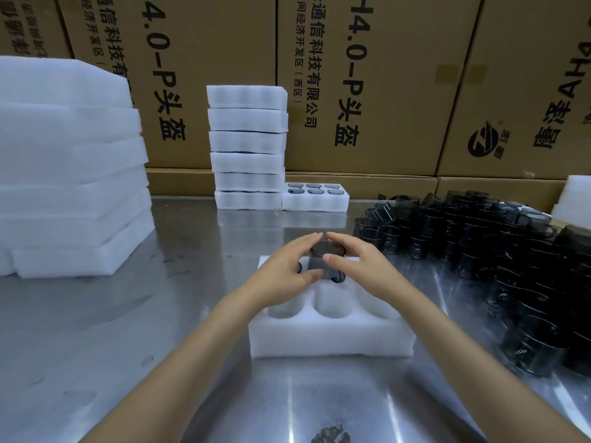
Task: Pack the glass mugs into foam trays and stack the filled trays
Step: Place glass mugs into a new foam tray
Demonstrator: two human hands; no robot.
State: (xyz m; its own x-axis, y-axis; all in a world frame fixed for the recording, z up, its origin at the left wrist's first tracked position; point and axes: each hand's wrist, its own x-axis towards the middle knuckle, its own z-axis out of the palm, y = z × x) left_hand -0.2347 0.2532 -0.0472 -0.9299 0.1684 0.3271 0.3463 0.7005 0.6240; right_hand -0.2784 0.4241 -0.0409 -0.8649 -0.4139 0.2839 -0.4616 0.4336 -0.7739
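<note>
A white foam tray (pixel 329 334) with round pockets lies on the steel table in front of me. Both my hands hold one dark glass mug (pixel 326 257) over the tray's far row. My left hand (pixel 287 273) grips its left side, with the thumb low on the mug. My right hand (pixel 361 266) grips its right side, fingers over the rim. The two near pockets in view hold nothing. Part of a second dark mug shows under my left hand. At the back stands a stack of filled trays (pixel 248 148), and beside it a single filled tray (pixel 315 198).
A large crowd of dark glass mugs (pixel 499 257) covers the table's right side. A tall pile of empty foam trays (pixel 67 174) stands at the left. More foam (pixel 575 199) sits at the far right. Brown cartons (pixel 383 84) form the back wall.
</note>
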